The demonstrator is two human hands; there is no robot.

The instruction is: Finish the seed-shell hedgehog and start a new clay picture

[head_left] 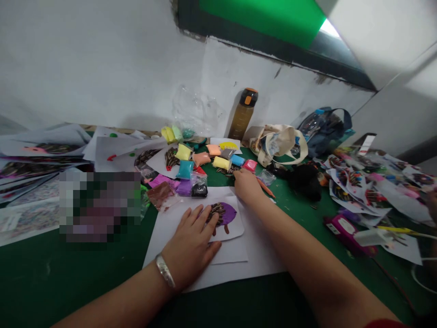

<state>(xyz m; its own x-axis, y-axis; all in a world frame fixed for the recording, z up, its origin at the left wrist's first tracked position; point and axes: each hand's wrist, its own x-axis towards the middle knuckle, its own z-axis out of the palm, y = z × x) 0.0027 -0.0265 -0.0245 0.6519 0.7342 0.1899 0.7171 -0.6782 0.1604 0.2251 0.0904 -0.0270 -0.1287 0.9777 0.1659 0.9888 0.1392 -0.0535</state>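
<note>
My left hand (193,241) lies flat and open on a white paper card (235,230), its fingers pressing on a purple clay shape (228,213) covered with striped sunflower seeds (215,212). A silver bangle (165,271) sits on that wrist. My right hand (246,186) reaches further back, knuckles up and fingers curled down by a pile of loose seeds (227,171) and small clay packets; what its fingers pinch is hidden. An orange pencil (265,187) lies just right of it.
Several coloured clay packets (186,169) lie behind the card on the green table (41,273). A brown bottle (243,114), a cloth bag (278,143) and a blue backpack (322,130) stand by the wall. Printed sheets (355,187) and a pink box (344,230) lie right; papers stack left.
</note>
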